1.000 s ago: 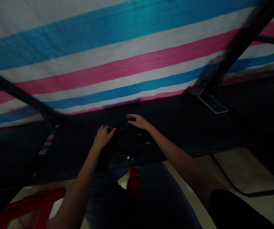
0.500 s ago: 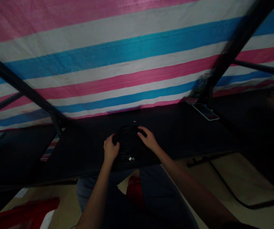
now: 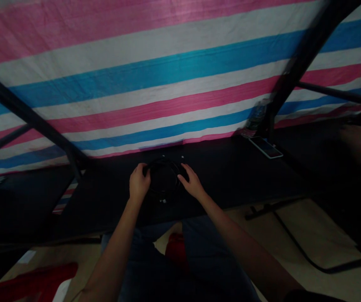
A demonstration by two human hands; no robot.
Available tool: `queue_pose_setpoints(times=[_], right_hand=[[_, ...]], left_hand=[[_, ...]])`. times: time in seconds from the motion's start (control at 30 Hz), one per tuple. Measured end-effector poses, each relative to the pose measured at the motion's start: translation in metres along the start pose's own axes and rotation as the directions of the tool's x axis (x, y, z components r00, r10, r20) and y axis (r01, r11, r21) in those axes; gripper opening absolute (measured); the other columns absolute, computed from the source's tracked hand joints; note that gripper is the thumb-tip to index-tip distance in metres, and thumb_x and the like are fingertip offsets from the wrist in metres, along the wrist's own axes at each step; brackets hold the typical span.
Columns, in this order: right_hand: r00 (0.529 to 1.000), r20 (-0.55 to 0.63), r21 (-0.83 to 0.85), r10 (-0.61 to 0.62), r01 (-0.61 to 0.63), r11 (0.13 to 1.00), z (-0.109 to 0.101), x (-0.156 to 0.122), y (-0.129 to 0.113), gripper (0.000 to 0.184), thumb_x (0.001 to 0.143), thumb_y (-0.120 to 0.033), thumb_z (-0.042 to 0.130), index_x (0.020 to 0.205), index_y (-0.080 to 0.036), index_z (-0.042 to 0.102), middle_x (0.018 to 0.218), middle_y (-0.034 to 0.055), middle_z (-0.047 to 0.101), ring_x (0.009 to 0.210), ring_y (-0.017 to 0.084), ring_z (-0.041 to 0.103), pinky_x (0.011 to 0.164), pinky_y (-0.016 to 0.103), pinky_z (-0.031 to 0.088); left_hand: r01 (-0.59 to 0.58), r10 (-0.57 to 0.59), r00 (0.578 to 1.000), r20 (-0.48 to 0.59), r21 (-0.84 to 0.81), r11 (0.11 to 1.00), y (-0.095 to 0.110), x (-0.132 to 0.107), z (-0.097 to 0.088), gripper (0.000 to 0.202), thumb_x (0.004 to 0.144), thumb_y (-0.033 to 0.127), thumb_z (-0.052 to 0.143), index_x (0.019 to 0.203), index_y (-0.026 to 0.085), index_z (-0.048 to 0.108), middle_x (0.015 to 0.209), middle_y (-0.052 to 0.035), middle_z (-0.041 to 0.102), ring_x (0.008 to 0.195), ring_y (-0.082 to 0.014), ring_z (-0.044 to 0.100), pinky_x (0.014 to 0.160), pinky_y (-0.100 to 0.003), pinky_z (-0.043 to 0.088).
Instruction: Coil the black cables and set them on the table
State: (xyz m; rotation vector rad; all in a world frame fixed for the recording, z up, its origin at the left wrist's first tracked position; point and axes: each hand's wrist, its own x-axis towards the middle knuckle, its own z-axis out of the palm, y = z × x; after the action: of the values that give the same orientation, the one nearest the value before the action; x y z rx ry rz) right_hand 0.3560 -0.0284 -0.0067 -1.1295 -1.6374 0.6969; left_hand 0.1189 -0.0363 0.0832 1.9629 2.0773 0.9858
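A coiled black cable (image 3: 159, 191) forms a ring on the black table, with a small pale plug end (image 3: 163, 201) at its near side. My left hand (image 3: 139, 183) is curled round the ring's left side, thumb toward the inside. At the right side, my right hand (image 3: 193, 181) has its thumb near the inner edge and its fingers outside the ring. The cable between these fingers is dark and hard to make out. Two tiny whitish bits lie just beyond the coil.
The black table (image 3: 224, 180) meets a striped tarp (image 3: 167, 92) at the back. A phone (image 3: 266, 147) and a clear plastic bottle (image 3: 255, 119) sit at the right, beside a dark slanted post (image 3: 302, 58). Another person's hand (image 3: 356, 138) shows at the far right.
Both hands and the coil have shifted slightly away from me, the left hand also a little leftward. The plug end moved the same way. The view has tilted slightly.
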Motion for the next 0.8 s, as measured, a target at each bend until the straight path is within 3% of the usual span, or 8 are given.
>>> queue_pose_setpoints(times=[0.13,0.23,0.33,0.43,0.6,0.7,0.8], right_hand=[[1.0,-0.008,0.012,-0.008,0.008,1.0,-0.001,0.001,0.0,0.055,0.094,-0.044,0.063,0.145,-0.025,0.056,0.146,0.0149,0.059,0.137,0.031,0.054,0.116,0.054,0.04],[1.0,0.001,0.017,-0.031,0.031,0.999,-0.002,0.001,-0.003,0.05,0.092,-0.041,0.063,0.139,-0.023,0.061,0.138,0.0147,0.065,0.128,0.03,0.061,0.112,0.051,0.045],[0.998,0.013,0.013,-0.062,0.062,0.998,-0.005,-0.001,-0.009,0.046,0.091,-0.037,0.063,0.135,-0.023,0.064,0.133,0.0132,0.069,0.123,0.029,0.065,0.107,0.048,0.049],[0.997,-0.001,-0.02,-0.076,0.076,0.997,-0.008,-0.004,-0.014,0.043,0.089,-0.035,0.065,0.131,-0.026,0.066,0.13,0.0115,0.071,0.124,0.031,0.063,0.108,0.053,0.046],[0.996,-0.022,-0.069,-0.092,0.09,0.994,-0.009,-0.007,-0.019,0.043,0.087,-0.036,0.068,0.13,-0.029,0.066,0.136,0.012,0.067,0.132,0.034,0.056,0.111,0.058,0.039],[0.994,-0.019,-0.081,-0.104,0.103,0.991,-0.008,-0.007,-0.021,0.05,0.086,-0.037,0.07,0.135,-0.029,0.062,0.14,0.012,0.064,0.134,0.035,0.054,0.112,0.058,0.039],[0.994,-0.032,-0.09,-0.108,0.104,0.99,-0.008,-0.007,-0.022,0.05,0.089,-0.033,0.065,0.138,-0.028,0.06,0.133,0.0128,0.067,0.125,0.034,0.06,0.109,0.057,0.043]], left_hand=[[-0.029,0.029,1.0,0.001,-0.101,0.994,0.012,-0.001,-0.014,0.017,0.09,0.029,0.059,0.106,0.023,0.061,0.105,-0.0116,0.073,0.102,-0.0314,0.07,0.089,-0.042,0.053],[0.003,-0.001,1.0,0.006,-0.215,0.977,0.017,-0.005,-0.018,0.015,0.091,0.032,0.059,0.101,0.023,0.06,0.09,-0.0068,0.072,0.079,-0.0244,0.073,0.073,-0.035,0.056],[0.049,-0.035,0.998,0.047,-0.344,0.938,0.024,-0.014,-0.021,0.021,0.093,0.037,0.055,0.109,0.023,0.054,0.08,-0.0005,0.068,0.05,-0.0146,0.064,0.049,-0.026,0.05],[0.067,-0.039,0.997,0.074,-0.436,0.898,0.032,-0.024,-0.024,0.034,0.092,0.042,0.057,0.121,0.024,0.05,0.088,-0.0007,0.069,0.043,-0.0101,0.058,0.041,-0.023,0.046],[0.056,-0.014,0.996,0.089,-0.493,0.868,0.041,-0.028,-0.03,0.039,0.088,0.037,0.064,0.124,0.024,0.056,0.109,-0.0081,0.072,0.061,-0.0147,0.068,0.052,-0.027,0.057],[0.015,0.022,0.997,0.069,-0.491,0.871,0.045,-0.029,-0.029,0.03,0.09,0.032,0.061,0.119,0.024,0.061,0.119,-0.0091,0.072,0.08,-0.0193,0.074,0.07,-0.033,0.062],[-0.033,0.049,0.999,0.022,-0.463,0.886,0.048,-0.029,-0.025,0.024,0.091,0.028,0.06,0.115,0.024,0.064,0.119,-0.009,0.072,0.102,-0.0238,0.073,0.093,-0.04,0.059]])
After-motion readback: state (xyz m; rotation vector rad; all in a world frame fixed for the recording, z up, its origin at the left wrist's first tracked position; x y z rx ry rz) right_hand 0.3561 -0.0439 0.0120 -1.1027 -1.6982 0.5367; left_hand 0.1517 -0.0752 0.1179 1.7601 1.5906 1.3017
